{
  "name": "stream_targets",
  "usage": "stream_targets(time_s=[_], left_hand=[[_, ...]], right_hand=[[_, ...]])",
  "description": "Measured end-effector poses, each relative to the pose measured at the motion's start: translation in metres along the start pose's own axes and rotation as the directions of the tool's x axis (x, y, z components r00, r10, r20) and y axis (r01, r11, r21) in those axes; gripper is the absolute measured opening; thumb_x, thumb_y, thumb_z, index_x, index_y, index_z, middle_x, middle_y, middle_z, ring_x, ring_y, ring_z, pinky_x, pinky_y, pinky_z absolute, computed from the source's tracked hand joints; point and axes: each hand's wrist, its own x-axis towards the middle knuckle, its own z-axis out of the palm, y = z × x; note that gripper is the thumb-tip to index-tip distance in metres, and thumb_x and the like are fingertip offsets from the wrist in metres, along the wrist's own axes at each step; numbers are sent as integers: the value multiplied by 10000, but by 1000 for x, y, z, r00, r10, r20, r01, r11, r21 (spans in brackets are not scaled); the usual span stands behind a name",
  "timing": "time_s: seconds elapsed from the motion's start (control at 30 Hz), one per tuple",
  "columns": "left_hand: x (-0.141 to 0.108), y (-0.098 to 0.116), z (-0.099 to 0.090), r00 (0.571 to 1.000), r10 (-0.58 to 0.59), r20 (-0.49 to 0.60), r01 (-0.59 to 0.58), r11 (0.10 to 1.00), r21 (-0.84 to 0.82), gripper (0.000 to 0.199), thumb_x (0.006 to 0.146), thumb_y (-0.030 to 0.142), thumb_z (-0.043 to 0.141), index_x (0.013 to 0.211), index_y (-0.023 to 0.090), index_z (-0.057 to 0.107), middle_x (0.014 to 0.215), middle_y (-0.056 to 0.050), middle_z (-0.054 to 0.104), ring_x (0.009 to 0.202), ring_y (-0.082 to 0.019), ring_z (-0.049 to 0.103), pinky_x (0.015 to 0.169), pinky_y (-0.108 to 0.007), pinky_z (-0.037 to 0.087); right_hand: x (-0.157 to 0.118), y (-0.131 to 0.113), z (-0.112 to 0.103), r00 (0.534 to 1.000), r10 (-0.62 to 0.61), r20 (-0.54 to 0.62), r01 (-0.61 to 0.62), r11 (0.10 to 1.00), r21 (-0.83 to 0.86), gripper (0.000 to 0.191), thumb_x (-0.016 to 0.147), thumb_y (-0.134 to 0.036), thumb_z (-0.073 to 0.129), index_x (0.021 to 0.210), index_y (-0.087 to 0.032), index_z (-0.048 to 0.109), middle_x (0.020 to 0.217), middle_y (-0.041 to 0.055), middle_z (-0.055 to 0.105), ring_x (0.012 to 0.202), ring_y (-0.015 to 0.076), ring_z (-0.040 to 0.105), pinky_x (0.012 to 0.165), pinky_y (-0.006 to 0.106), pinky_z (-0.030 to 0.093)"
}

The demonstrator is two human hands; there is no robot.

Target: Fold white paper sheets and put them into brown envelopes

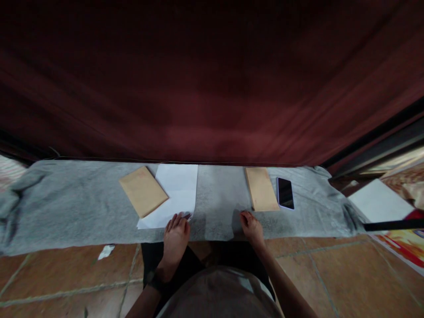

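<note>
My left hand [176,235] lies with fingers outstretched over the near edge of a white paper sheet [180,187]. Beside its thumb, at the paper's corner, is a small dark shape too blurred to name. A brown envelope-like packet [144,191] lies tilted, covering part of the paper's left side. My right hand [252,227] rests on the grey cloth with its fingers curled closed; whether anything is inside them is hidden. Just beyond it lies a second brown packet, a thick stack [263,189].
A dark-screened phone [285,193] lies right of the second packet. The grey cloth [82,203] covers a long narrow surface, backed by a dark red curtain [212,110]. A white scrap [106,251] is on the tiled floor [66,274]. A white board [380,201] stands far right.
</note>
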Motion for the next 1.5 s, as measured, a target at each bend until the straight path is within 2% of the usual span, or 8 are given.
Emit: stream_targets(time_s=[0.3,0.6,0.8,0.9,1.03,1.1,1.27,1.5], left_hand=[[14,-4,-11,964,-263,32,254,887,-386,134,859,306,597,801,213,675,833,-63,755,736,-249,698,723,-381,538],[28,-31,-15,925,-378,41,243,506,-827,315,620,485,807,610,208,656,604,8,659,592,-187,618,607,-337,547],[29,-15,-27,958,-269,-96,117,678,-726,257,781,454,712,703,214,664,935,-62,779,878,-249,721,822,-412,585],[19,29,-20,991,33,-131,-101,820,-563,195,894,353,622,760,225,684,1109,-79,767,1055,-259,703,984,-476,534],[-3,95,2,946,306,-112,-325,889,-322,186,938,167,529,913,221,705,1151,-80,755,1124,-254,682,1090,-518,470],[-14,118,13,914,392,-101,-405,883,-239,229,944,123,509,1042,200,701,1135,-94,754,1117,-251,685,1104,-520,462],[-32,143,26,857,514,-33,-505,826,-252,253,933,73,530,1090,184,695,1168,-96,739,1148,-232,674,1134,-485,447],[-27,108,26,934,350,-70,-343,825,-450,189,960,254,565,1092,248,701,1304,-89,683,1264,-275,605,1130,-535,454]], right_hand=[[-1,-1,3,1000,22,-12,-22,999,-32,245,996,-275,459,1020,-237,700,975,55,744,858,196,708,717,243,472],[-2,0,6,998,53,-35,-52,999,11,281,1002,-327,435,1039,-246,702,1009,51,738,860,195,696,727,257,469],[5,-4,4,993,119,-9,-112,953,283,338,970,-457,452,1018,-254,718,1024,60,748,913,226,698,835,328,511],[13,-17,9,986,129,110,-169,804,570,425,932,-580,477,1011,-241,721,954,66,757,865,232,705,803,346,546],[20,-33,18,930,196,312,-368,508,779,569,852,-716,517,1079,-233,717,914,74,761,747,228,704,666,347,572],[21,-35,20,926,220,308,-377,458,805,535,795,-686,617,1057,-233,730,939,69,766,800,237,712,714,358,584],[21,-20,22,957,217,193,-283,554,783,441,689,-454,710,1057,-212,731,914,39,768,848,234,706,788,353,573],[30,4,13,966,257,38,-222,738,638,471,770,-364,542,1178,-167,672,909,61,748,832,232,693,767,339,555]])
